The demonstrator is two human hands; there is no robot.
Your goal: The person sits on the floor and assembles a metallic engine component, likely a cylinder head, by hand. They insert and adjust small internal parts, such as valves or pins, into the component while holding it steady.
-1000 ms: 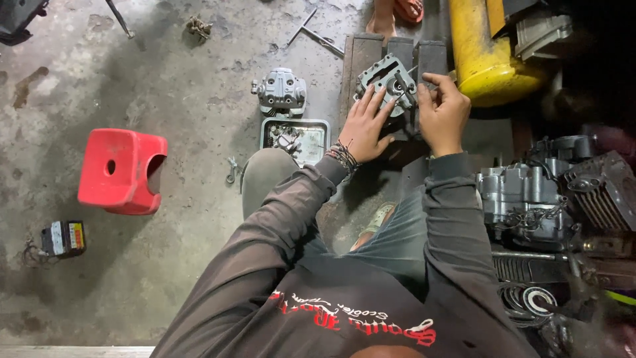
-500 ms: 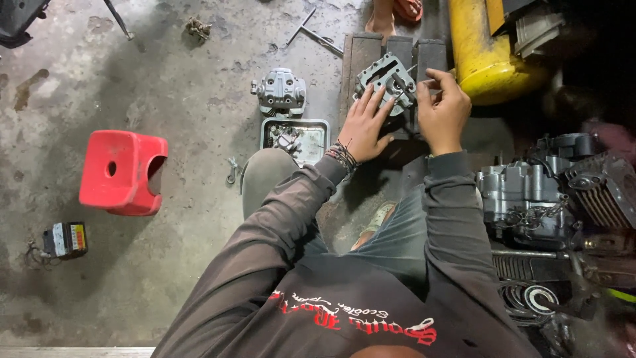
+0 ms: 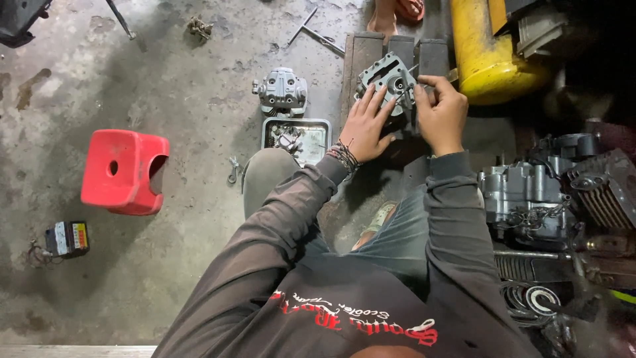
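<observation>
Hands are placed as half a second ago, no visible shift: left hand (image 3: 366,127) lies spread, fingers open, flat against the grey cylinder head (image 3: 387,78) propped on dark wooden blocks (image 3: 371,50) at the concrete floor's far edge. Right hand (image 3: 440,114) is curled, fingertips pinched at the head's centre; what they pinch cannot be told. Work reads as steady fine fitting. Parts tray (image 3: 295,137) sits just left of the wrist.

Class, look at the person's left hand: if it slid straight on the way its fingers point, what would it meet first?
The left hand points up-frame and already lies on the grey engine part. Straight on, it would probably meet the dark wooden blocks behind; depth is unclear.
</observation>
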